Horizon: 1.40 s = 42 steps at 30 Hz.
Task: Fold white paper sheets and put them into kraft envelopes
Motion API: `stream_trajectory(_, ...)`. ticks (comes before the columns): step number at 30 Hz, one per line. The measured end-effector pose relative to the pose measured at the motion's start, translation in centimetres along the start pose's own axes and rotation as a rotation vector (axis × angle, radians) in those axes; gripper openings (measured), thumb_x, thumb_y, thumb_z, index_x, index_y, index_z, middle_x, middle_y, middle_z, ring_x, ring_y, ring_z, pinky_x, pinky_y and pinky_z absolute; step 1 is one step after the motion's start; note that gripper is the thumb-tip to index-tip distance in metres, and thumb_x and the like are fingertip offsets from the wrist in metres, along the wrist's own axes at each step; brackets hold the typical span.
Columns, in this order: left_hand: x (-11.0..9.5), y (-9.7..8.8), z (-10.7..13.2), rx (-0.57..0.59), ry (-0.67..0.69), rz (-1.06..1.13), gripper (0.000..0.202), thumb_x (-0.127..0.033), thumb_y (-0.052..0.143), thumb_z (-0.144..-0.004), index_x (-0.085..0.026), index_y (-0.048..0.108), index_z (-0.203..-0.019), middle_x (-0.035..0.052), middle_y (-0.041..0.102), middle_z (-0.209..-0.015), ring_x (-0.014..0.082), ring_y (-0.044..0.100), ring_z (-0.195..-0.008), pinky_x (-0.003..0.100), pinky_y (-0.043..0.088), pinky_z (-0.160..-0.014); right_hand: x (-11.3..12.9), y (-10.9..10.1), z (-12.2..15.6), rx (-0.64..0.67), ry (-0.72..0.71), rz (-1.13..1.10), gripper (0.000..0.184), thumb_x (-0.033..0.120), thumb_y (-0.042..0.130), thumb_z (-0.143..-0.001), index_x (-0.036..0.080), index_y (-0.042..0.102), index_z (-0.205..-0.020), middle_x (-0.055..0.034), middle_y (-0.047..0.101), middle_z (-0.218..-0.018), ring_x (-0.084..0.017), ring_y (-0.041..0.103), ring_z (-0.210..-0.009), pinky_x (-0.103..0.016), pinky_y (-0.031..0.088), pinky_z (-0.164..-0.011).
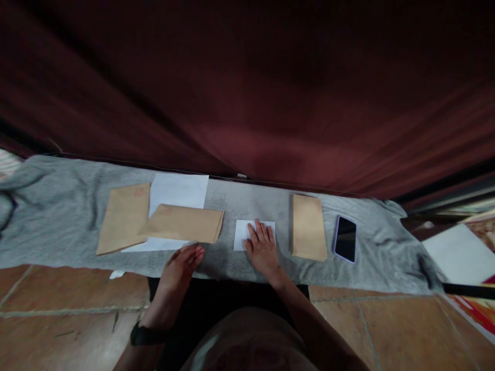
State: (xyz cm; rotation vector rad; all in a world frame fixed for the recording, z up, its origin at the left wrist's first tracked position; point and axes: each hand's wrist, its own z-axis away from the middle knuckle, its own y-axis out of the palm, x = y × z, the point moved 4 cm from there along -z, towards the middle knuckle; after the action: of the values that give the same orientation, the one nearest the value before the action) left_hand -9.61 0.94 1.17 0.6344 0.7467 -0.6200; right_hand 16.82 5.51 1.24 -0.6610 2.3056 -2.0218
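Observation:
My right hand (263,248) lies flat, fingers stretched out, pressing on a small folded white paper (243,233) on a grey cloth (58,216). My left hand (181,268) rests at the cloth's near edge, fingers together and extended, just below a brown envelope (183,223) that lies across a white sheet (178,191). It holds nothing that I can see. Another brown envelope (124,217) lies at the left, partly over the same white sheet.
A stack of brown envelopes (308,226) lies right of the folded paper, with a dark phone (345,238) beside it. A dark red curtain (247,87) hangs behind the cloth. Terracotta floor tiles (58,314) lie in front. A white sheet (460,253) sits far right.

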Motion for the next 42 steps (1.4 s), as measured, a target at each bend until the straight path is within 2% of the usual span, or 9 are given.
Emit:
stream_trajectory(4,1.3,2.2,2.3,0.124,0.187,-0.293,0.019,-0.037,0.080,-0.082,-0.021,0.074,-0.091,0.0069,0.079,-0.092,0.0255,0.077,-0.093,0.039,0.063,-0.092,0.1,-0.3,-0.1,0.014,-0.004,0.006,0.056,0.041,0.045,-0.108,0.019,0.043,-0.159,-0.0137,0.037,-0.168,-0.032,0.035,-0.155,-0.054,0.026,-0.127)
stream_trajectory(6,2.4,5.5,3.5,0.282,0.422,-0.643,0.035,-0.049,0.062,-0.095,-0.022,0.075,-0.113,0.0108,0.076,-0.123,0.0289,0.069,-0.122,0.047,0.053,-0.112,0.2,-0.5,-0.1,0.023,-0.011,0.007,0.056,0.041,0.045,-0.108,0.018,0.042,-0.160,-0.0145,0.035,-0.169,-0.033,0.034,-0.156,-0.055,0.027,-0.126)
stream_trajectory(9,5.0,11.0,4.7,0.525,0.782,-1.055,0.054,-0.049,0.042,-0.105,-0.020,0.056,-0.148,0.0131,0.051,-0.160,0.0276,0.044,-0.151,0.051,0.036,-0.126,0.1,-0.5,0.0,0.055,-0.038,0.024,0.058,0.034,0.047,-0.107,0.016,0.039,-0.161,-0.0172,0.032,-0.170,-0.034,0.030,-0.157,-0.057,0.026,-0.126)
stream_trajectory(13,7.7,14.7,3.8,0.508,1.051,-1.471,0.064,-0.044,0.032,-0.107,-0.007,0.039,-0.159,0.0202,0.041,-0.164,0.0297,0.029,-0.158,0.055,0.029,-0.129,0.1,-0.3,0.1,0.069,-0.046,0.040,0.061,0.022,0.046,-0.103,0.016,0.036,-0.163,-0.0149,0.030,-0.171,-0.031,0.030,-0.158,-0.053,0.024,-0.129)
stream_trajectory(22,8.0,13.4,2.3,0.412,1.270,-1.650,0.064,-0.041,0.033,-0.107,-0.005,0.037,-0.160,0.0185,0.037,-0.167,0.0291,0.030,-0.158,0.049,0.031,-0.128,-0.9,0.6,0.8,-0.079,0.056,0.074,0.057,0.016,0.041,-0.104,0.010,0.040,-0.160,-0.0165,0.038,-0.167,-0.030,0.033,-0.156,-0.051,0.031,-0.125)
stream_trajectory(29,8.1,13.4,2.1,0.329,1.291,-1.687,0.061,-0.033,0.039,-0.104,-0.004,0.040,-0.158,0.0206,0.037,-0.166,0.0309,0.033,-0.156,0.050,0.031,-0.127,-2.4,0.3,1.7,-0.153,0.152,0.081,0.054,0.024,0.037,-0.108,0.005,0.041,-0.159,-0.0208,0.042,-0.163,-0.031,0.039,-0.153,-0.053,0.031,-0.124)
stream_trajectory(33,7.7,13.5,2.3,0.341,1.277,-1.702,0.064,-0.038,0.047,-0.102,-0.008,0.042,-0.158,0.0214,0.035,-0.167,0.0340,0.035,-0.156,0.052,0.033,-0.125,-1.9,-0.8,1.2,-0.144,0.165,0.083,0.052,0.024,0.036,-0.108,0.003,0.046,-0.155,-0.0220,0.043,-0.162,-0.032,0.036,-0.155,-0.054,0.031,-0.125)
stream_trajectory(38,7.7,13.3,2.2,0.390,1.280,-1.722,0.061,-0.020,0.044,-0.099,-0.012,0.043,-0.159,0.0188,0.034,-0.169,0.0317,0.033,-0.157,0.050,0.034,-0.125,0.6,-0.7,-0.6,-0.046,-0.004,-0.004,0.049,0.028,0.038,-0.109,0.015,0.049,-0.155,-0.0133,0.044,-0.164,-0.027,0.037,-0.154,-0.051,0.035,-0.124)
stream_trajectory(42,7.7,13.4,2.3,0.387,1.272,-1.722,0.062,-0.016,0.040,-0.098,-0.011,0.042,-0.159,0.0178,0.034,-0.169,0.0307,0.032,-0.157,0.050,0.032,-0.126,0.6,0.0,-0.7,-0.029,0.043,-0.010,0.050,0.031,0.039,-0.110,0.015,0.048,-0.156,-0.0127,0.042,-0.165,-0.026,0.037,-0.155,-0.051,0.033,-0.126)
